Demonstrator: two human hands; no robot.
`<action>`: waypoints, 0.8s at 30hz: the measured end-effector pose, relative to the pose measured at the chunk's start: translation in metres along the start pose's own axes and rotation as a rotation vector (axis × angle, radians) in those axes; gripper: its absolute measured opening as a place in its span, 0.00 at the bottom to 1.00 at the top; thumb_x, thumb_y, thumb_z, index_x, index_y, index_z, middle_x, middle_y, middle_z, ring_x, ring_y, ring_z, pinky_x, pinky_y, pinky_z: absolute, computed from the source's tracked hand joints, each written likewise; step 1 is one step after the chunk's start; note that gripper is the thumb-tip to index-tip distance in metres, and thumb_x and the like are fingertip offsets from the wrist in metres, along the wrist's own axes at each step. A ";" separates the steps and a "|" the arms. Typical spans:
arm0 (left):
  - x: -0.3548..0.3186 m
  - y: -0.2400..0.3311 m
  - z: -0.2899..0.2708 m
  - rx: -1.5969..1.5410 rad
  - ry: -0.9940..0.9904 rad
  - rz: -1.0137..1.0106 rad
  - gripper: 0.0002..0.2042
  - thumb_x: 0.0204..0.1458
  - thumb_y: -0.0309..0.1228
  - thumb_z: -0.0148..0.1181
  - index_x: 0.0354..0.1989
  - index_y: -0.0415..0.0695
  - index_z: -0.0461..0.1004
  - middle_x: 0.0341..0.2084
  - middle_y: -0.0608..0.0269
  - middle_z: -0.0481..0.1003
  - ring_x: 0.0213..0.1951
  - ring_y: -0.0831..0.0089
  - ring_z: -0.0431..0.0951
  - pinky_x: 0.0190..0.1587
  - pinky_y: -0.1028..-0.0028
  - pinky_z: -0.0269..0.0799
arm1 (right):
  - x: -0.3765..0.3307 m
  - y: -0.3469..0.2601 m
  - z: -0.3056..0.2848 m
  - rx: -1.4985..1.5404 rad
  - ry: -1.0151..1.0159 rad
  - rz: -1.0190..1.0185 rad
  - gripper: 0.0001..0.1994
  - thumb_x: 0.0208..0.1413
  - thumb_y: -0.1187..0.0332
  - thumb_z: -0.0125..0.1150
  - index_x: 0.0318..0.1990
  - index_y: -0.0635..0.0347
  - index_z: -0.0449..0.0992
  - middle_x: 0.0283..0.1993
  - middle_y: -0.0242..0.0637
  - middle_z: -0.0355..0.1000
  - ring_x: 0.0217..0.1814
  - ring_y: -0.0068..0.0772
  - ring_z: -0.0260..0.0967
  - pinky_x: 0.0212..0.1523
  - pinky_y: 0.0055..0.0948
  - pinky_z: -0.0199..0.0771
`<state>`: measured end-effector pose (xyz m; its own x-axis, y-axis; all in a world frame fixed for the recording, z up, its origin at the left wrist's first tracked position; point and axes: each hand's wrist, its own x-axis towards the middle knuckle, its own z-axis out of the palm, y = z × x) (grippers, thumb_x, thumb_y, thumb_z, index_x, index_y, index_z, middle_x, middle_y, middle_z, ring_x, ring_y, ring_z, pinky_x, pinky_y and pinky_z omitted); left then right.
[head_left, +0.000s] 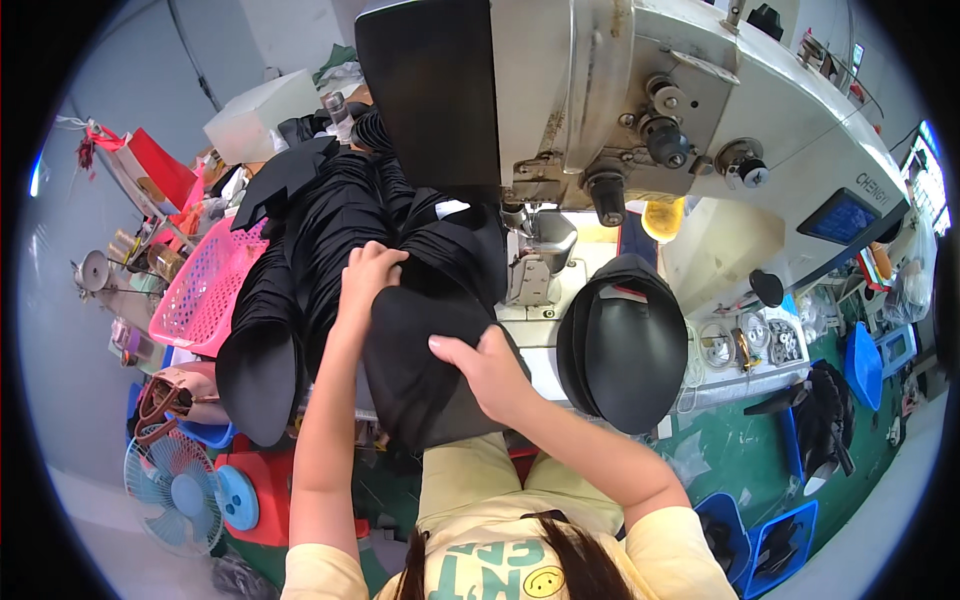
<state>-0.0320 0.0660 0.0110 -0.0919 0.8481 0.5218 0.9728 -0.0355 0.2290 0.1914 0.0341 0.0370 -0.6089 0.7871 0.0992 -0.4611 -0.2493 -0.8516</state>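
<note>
Several black cap brims, curved and thin, lie in long overlapping rows [335, 225] to the left of a sewing machine [640, 90]. In front of my body a bundle of black brims [425, 345] tilts down toward my lap. My right hand [487, 372] grips its right side, thumb on top and the other fingers hidden underneath. At the bundle's upper left edge, my left hand [370, 285] has its fingers bent and pressed onto the black brims; its fingertips are partly hidden. Another stack of brims [630, 345] stands at the right, below the machine's needle area.
A pink basket [205, 290] is at the left, above a blue fan [180, 490]. Bobbins and small metal parts [750, 340] lie on the table's right side. Blue bins [780, 550] stand on the green floor at lower right. The machine's head overhangs the table.
</note>
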 end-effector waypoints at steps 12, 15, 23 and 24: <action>-0.127 0.134 -0.078 -0.625 0.234 0.145 0.42 0.58 0.64 0.30 0.62 0.35 0.62 0.60 0.42 0.63 0.65 0.42 0.55 0.67 0.50 0.42 | -0.048 -0.040 0.007 -0.146 -0.353 0.161 0.18 0.52 0.65 0.66 0.44 0.69 0.73 0.41 0.36 0.75 0.40 0.21 0.68 0.43 0.26 0.71; -0.127 0.121 -0.115 -0.657 0.298 0.140 0.42 0.55 0.68 0.29 0.56 0.39 0.70 0.52 0.46 0.70 0.62 0.44 0.59 0.67 0.47 0.40 | -0.061 -0.067 -0.006 -0.378 -0.772 0.252 0.18 0.51 0.62 0.66 0.38 0.73 0.74 0.34 0.45 0.75 0.37 0.26 0.70 0.39 0.30 0.72; -0.100 0.166 -0.114 -0.399 -0.341 0.458 0.21 0.35 0.46 0.74 0.24 0.41 0.71 0.17 0.63 0.65 0.21 0.64 0.69 0.27 0.69 0.66 | -0.096 -0.106 -0.030 -1.532 -0.653 -0.111 0.11 0.40 0.77 0.58 0.33 0.68 0.65 0.28 0.50 0.72 0.28 0.50 0.75 0.25 0.42 0.74; -0.104 0.170 -0.108 -0.400 -0.301 0.442 0.21 0.35 0.45 0.74 0.22 0.42 0.70 0.17 0.63 0.63 0.20 0.64 0.68 0.25 0.69 0.63 | -0.097 -0.106 -0.033 -1.553 -0.523 -0.127 0.12 0.40 0.79 0.56 0.34 0.66 0.63 0.29 0.49 0.71 0.28 0.51 0.74 0.26 0.43 0.73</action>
<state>0.1199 -0.0851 0.0842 0.4169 0.8175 0.3974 0.7463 -0.5574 0.3638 0.3208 0.0024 0.1008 -0.9075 0.4119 0.0821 0.3315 0.8226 -0.4620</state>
